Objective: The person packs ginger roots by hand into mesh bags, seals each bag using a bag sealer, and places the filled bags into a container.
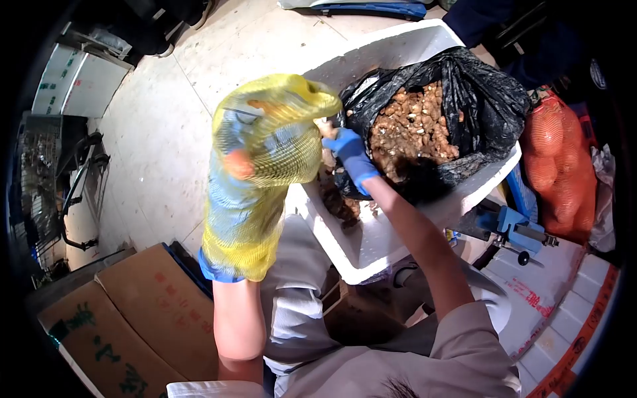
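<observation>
A yellow mesh net (282,159) is pulled over my left hand and forearm. Blue shows through the mesh, with orange patches, and the fingers of that hand cannot be made out. My right hand (352,158), in a blue glove, is closed beside the right edge of the net, with a small pale thing at its fingertips that I cannot identify. Below and right of it, wet brown lumpy pieces (408,129) lie in a black plastic bag (488,99) inside a white foam box (355,255). More brown pieces lie between bag and box wall.
An orange net sack (557,166) stands right of the box, near a blue metal tool (514,225) on white foam boxes (570,312). Cardboard (133,318) lies at lower left. A wire rack (50,179) stands far left. A person's shoe (166,50) shows at the top.
</observation>
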Demonstrator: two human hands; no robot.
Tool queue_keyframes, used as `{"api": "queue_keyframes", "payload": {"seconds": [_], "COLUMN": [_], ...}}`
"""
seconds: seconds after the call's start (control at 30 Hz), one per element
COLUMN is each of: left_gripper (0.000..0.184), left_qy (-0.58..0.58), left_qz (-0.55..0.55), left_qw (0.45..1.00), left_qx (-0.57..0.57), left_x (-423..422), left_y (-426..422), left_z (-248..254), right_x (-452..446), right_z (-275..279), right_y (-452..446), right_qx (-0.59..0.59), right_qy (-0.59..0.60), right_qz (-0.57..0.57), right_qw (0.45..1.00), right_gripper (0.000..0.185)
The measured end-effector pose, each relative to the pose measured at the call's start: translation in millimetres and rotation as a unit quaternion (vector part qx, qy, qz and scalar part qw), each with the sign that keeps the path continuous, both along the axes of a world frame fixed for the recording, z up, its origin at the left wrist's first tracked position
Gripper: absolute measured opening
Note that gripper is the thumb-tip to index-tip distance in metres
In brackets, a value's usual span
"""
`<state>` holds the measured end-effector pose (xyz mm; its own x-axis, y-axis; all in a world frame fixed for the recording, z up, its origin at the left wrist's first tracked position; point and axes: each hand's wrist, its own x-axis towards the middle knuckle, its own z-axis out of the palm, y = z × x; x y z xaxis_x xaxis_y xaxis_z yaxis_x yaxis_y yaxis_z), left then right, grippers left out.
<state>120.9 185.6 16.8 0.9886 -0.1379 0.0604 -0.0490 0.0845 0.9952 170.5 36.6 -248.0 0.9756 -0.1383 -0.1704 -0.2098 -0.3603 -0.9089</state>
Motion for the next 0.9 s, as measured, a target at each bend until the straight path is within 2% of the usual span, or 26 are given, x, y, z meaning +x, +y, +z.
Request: {"api": "queue_keyframes", "payload": {"seconds": [0.03,0.07,0.1,0.13,0.2,0.23,0.27,0.33,0.37,0.43,0.47,0.53,0.6,0.67,0.7,0.73,0.8,0.83,0.87,0.9], "left_gripper": [0.055,0.057,0.065,0.065,0.060,0.059,0.058,0.057,0.057,0.055,0.055,0.051,0.034,0.028,0.033,0.035,0.037,0.036,0.035,0.032], "left_qy": [0.043,0.085,0.063,0.068,0.057,0.060,0.110,0.090,0.087,0.116,0.114,0.141,0.170,0.163,0.151,0.143,0.120,0.116,0.110,0.115], "left_qz": [-0.032,-0.067,-0.084,-0.104,-0.159,-0.180,-0.170,-0.222,-0.225,-0.209,-0.209,-0.204,-0.153,-0.124,-0.118,-0.101,-0.075,-0.088,-0.102,-0.092], "left_qw": [0.992,0.969,0.983,0.985,0.972,0.973,0.968,0.961,0.961,0.919,0.920,0.893,0.906,0.906,0.909,0.902,0.883,0.853,0.820,0.816], "left_qx": [-0.112,-0.222,-0.148,-0.122,-0.165,-0.135,-0.147,-0.136,-0.138,-0.313,-0.312,-0.376,-0.357,-0.370,-0.369,-0.396,-0.447,-0.500,-0.552,-0.559], "left_x": [1.2,2.6,5.2,5.0,9.5,11.5,2.9,2.0,-1.7,-9.3,-10.1,-8.5,-4.3,2.7,11.0,13.8,22.0,26.7,30.5,32.4], "left_y": [-2.3,-6.7,-13.5,-20.5,-27.0,-32.0,-38.0,-45.0,-50.9,-65.6,-69.5,-73.2,-73.2,-64.5,-58.9,-50.5,-33.1,-24.7,-16.3,-7.4], "left_z": [1.6,4.6,10.9,19.8,12.5,14.6,21.6,13.9,10.8,6.8,6.7,5.5,0.9,-6.7,-12.7,-9.5,-5.3,-5.1,-6.9,-10.2], "right_x": [-15.0,-32.2,-37.1,-42.4,-59.0,-65.4,-75.7,-86.7,-89.6,-90.9,-89.5,-84.2,-78.7,-72.7,-70.5,-68.2,-59.4,-52.5,-45.7,-40.8], "right_z": [47.7,97.3,118.5,139.6,188.9,216.4,230.4,264.8,270.3,276.5,277.7,276.5,269.9,276.3,281.2,281.8,272.9,253.5,232.6,202.5], "right_y": [-13.3,-25.8,-38.8,-50.4,-68.4,-77.1,-87.3,-85.5,-81.2,-69.5,-65.6,-59.8,-56.1,-49.2,-47.9,-48.1,-52.8,-52.6,-50.6,-41.8], "right_qx": [0.187,0.366,0.387,0.408,0.317,0.391,0.177,0.257,0.262,0.314,0.315,0.435,0.425,0.315,0.314,0.320,0.311,0.315,0.293,0.227], "right_qy": [-0.008,-0.017,-0.033,-0.052,-0.132,-0.101,-0.194,-0.180,-0.185,-0.172,-0.174,-0.161,-0.130,-0.110,-0.113,-0.165,-0.203,-0.190,-0.158,-0.106], "right_qz": [-0.024,-0.047,-0.064,-0.082,-0.108,-0.123,-0.052,-0.069,-0.075,-0.110,-0.109,-0.089,-0.076,-0.022,0.001,0.029,0.004,-0.022,0.001,0.020], "right_qw": [0.982,0.929,0.919,0.908,0.933,0.906,0.964,0.947,0.944,0.927,0.927,0.882,0.893,0.942,0.943,0.932,0.928,0.930,0.943,0.968], "right_gripper": [0.020,0.021,0.019,0.018,0.018,0.020,0.019,0.020,0.021,0.024,0.024,0.027,0.030,0.033,0.037,0.031,0.032,0.036,0.033,0.027]}}
